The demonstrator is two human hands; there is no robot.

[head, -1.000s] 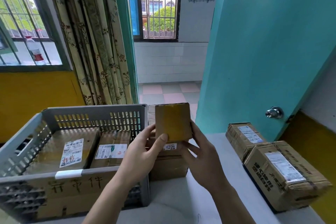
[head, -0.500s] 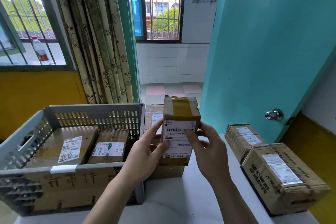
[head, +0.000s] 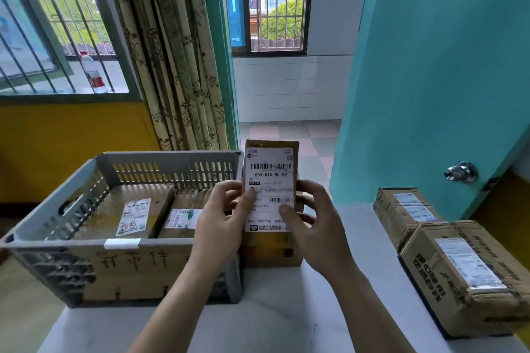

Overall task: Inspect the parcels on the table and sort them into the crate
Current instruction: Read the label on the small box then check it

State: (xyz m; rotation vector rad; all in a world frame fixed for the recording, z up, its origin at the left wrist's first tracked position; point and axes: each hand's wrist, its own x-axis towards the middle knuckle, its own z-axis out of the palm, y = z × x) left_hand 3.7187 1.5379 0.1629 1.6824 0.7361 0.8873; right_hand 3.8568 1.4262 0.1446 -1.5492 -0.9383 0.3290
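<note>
A small cardboard parcel stands upright in the air between my hands, its white shipping label with barcodes facing me. My left hand grips its left edge, thumb on the label. My right hand grips the right edge, thumb at the label's lower part. A grey slotted crate sits to the left on the table, holding two labelled parcels. Behind and below the held parcel another brown box rests on the table.
Two taped cardboard parcels lie at the right side of the white table. A teal door with a metal knob stands open to the right. Curtains and barred windows are behind the crate.
The parcel was turned in my hands: first its plain taped side faced me, now its full label faces me, and it is held higher and more upright.
</note>
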